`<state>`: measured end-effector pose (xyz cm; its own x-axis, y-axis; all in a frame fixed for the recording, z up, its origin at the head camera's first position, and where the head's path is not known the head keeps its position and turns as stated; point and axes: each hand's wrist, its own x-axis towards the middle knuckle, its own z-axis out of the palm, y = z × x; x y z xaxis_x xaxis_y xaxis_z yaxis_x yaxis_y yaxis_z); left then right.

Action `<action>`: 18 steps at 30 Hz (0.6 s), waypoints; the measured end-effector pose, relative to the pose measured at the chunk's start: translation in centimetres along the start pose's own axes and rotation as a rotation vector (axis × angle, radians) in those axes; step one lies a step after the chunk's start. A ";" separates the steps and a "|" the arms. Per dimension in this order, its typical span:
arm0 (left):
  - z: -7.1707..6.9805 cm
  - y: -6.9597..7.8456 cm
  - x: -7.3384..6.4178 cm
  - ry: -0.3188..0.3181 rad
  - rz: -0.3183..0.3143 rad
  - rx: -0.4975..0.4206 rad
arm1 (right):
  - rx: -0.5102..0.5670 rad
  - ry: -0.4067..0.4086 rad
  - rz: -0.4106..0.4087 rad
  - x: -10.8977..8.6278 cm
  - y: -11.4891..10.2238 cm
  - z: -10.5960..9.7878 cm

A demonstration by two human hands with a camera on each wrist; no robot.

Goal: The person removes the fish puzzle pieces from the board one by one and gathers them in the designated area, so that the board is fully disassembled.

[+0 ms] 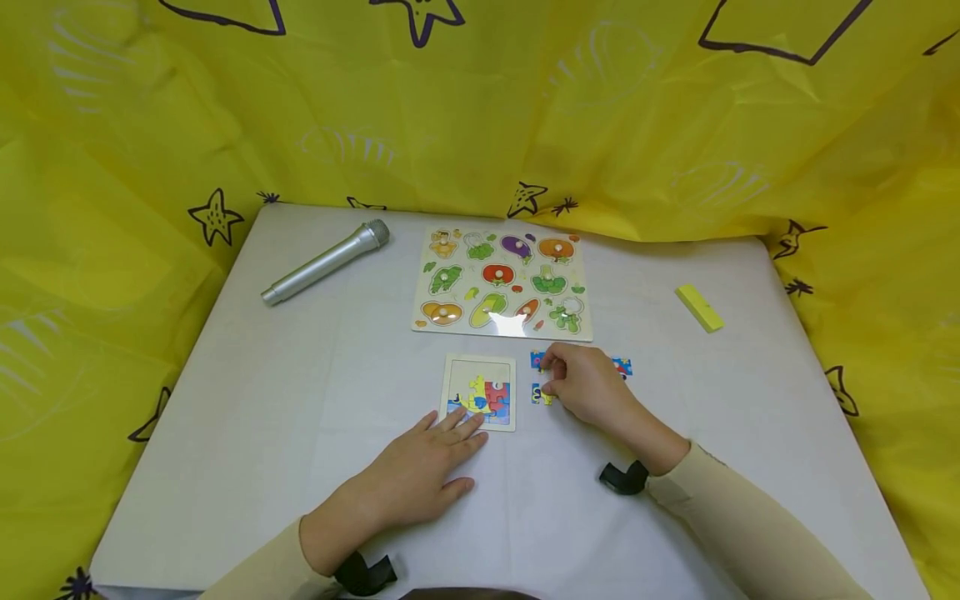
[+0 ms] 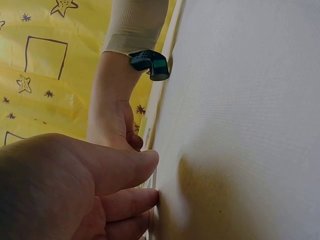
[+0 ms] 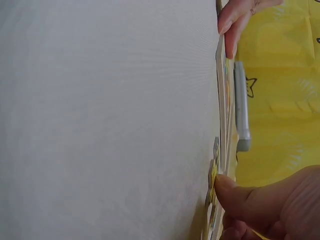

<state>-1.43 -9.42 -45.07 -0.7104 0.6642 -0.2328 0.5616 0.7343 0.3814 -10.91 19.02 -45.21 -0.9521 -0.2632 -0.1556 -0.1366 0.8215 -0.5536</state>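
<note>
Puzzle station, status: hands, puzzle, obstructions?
Left hand on puzzle tray, near edge; right hand at loose pieces, grip unclear. Tray part-filled, far side bare. Vegetable board beyond it, not in the way.

You can see a silver microphone (image 1: pixel 324 263) lying at a slant on the left side of the white table (image 1: pixel 225 467), its round gray top pointing away from you. Near the back edge, you have a flat board (image 1: pixel 420 287) of bright vegetables. A small yellow block (image 1: pixel 699 308) lies tilted on your right, and a yellow curtain (image 1: pixel 450 108) with dark stars hangs around.
</note>
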 end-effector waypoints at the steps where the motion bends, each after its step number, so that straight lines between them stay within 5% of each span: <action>1: 0.0 0.0 0.0 0.000 -0.001 -0.002 | 0.004 0.003 -0.001 0.0 -0.1 0.0; 8: 0.0 -0.1 0.0 0.001 -0.001 0.000 | 0.068 -0.012 -0.075 0.6 -1.6 0.4; 18: 0.0 0.0 0.1 0.000 0.003 -0.002 | 0.090 -0.138 -0.201 2.1 -4.8 2.2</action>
<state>-1.46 -9.36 -45.08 -0.7087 0.6662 -0.2321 0.5626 0.7322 0.3839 -11.66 13.41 -44.71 -0.8609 -0.4885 -0.1422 -0.2884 0.6989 -0.6544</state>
